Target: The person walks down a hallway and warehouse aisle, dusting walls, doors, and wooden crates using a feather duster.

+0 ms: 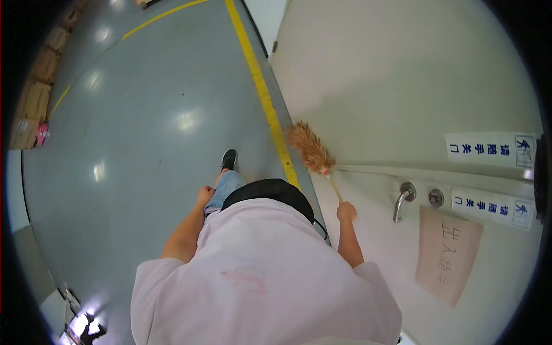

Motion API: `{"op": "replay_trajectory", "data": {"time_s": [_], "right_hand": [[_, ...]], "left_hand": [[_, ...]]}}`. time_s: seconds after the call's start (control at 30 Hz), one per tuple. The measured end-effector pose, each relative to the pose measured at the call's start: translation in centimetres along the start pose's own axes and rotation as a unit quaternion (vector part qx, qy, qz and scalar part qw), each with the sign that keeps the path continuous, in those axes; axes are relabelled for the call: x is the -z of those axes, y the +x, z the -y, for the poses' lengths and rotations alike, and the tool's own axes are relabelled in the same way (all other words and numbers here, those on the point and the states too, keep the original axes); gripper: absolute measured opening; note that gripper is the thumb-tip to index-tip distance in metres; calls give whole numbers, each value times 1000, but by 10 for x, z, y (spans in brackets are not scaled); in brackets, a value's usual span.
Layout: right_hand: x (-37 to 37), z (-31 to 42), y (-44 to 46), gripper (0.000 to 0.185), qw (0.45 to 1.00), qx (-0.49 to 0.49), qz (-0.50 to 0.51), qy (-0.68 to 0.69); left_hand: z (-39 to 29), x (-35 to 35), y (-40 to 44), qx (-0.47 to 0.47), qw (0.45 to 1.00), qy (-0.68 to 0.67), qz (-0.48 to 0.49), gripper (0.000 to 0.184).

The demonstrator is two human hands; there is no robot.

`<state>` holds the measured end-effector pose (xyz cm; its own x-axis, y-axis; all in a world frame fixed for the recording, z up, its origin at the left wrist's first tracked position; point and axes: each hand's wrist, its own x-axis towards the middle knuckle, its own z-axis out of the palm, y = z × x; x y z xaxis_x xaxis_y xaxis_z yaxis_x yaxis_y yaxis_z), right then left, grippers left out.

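Note:
A brown feather duster [311, 147] with a thin light handle is in my right hand [347, 212], whose fingers are wrapped round the handle's lower end. The feathers are beside or against the pale door [368, 103] near its lower edge; actual contact cannot be made out. To the right of that hand, a metal door handle [405, 201] and a round lock [436, 198] are on the door. My left hand [205, 195] hangs beside my denim shorts, its fingers curled; whether it holds anything is hidden.
Grey floor with a yellow line [261, 92] runs along the door. Cardboard boxes [35, 103] are stacked at the far left, with a pink item [42, 133] by them. Signs [491, 208] and a brown paper [448, 253] are stuck on the door.

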<state>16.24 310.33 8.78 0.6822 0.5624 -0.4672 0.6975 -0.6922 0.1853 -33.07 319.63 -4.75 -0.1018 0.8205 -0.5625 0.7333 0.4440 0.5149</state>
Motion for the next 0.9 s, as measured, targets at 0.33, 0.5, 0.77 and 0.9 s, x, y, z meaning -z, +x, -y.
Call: {"op": "replay_trajectory", "data": {"time_s": [0.33, 0.5, 0.77, 0.9], "right_hand": [[71, 81, 69, 35, 974, 122, -162, 104], [186, 173, 92, 36, 883, 211, -350, 229], [221, 265, 121, 34, 895, 216, -332, 206], [149, 255, 164, 31, 929, 266, -245, -77]], "left_hand": [[49, -9, -42, 95, 995, -37, 19, 23], [59, -10, -35, 93, 995, -40, 16, 23], [75, 0, -5, 125, 986, -110, -7, 24], [83, 20, 17, 153, 980, -128, -19, 25]]}}
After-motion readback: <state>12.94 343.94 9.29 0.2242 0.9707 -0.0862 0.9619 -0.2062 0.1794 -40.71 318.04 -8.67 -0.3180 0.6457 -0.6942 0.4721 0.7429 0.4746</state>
